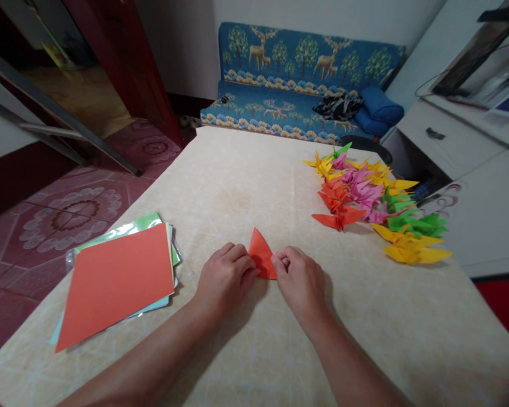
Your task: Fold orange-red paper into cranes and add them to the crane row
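Between both hands [225,272], orange paper [262,255] (folded, pointed), touching each

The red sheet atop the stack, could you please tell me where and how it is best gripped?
I'd pinch the red sheet at its near-left corner, coming from the near side: that tip seems to jut past the blue sheet beneath, so a finger could probably slip under. The left hand, at the folded paper, is closer.
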`<state>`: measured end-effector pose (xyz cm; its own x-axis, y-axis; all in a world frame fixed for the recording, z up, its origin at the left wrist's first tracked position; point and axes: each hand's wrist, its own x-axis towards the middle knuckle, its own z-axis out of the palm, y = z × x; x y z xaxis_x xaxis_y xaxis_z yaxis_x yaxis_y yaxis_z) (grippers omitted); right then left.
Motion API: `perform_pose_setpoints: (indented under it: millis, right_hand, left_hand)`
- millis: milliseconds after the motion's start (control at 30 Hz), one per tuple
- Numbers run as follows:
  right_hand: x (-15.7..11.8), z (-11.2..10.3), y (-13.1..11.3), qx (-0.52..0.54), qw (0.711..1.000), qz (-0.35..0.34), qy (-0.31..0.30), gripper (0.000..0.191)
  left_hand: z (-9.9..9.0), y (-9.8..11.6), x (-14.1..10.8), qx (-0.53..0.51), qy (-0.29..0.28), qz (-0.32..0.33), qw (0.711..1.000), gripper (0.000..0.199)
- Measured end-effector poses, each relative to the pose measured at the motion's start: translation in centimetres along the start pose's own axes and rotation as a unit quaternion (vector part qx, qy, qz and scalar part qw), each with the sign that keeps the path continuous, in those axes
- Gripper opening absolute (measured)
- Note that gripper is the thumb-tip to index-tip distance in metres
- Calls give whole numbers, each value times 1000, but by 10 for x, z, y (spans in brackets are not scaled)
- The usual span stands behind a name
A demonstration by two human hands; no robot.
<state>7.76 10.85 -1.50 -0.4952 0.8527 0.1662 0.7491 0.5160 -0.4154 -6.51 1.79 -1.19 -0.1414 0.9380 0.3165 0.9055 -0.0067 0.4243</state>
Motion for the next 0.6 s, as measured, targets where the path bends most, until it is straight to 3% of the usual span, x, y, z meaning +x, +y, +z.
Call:
perform_pose_setpoints:
  millis: [167, 367, 600]
  right_hand:
    - [-1, 1, 0, -7, 1000, -3, 3, 11]
    - [-3, 3, 0, -23, 1000, -12, 9, 10]
    - [-6, 1, 7, -37, 996, -74, -9, 6]
  left_hand:
    - [3, -3, -1, -20, 12, 22, 999, 19]
    - [5, -3, 0, -38, -26, 120, 992, 27]
    - [5, -4, -1, -50, -46, 108, 992, 32]
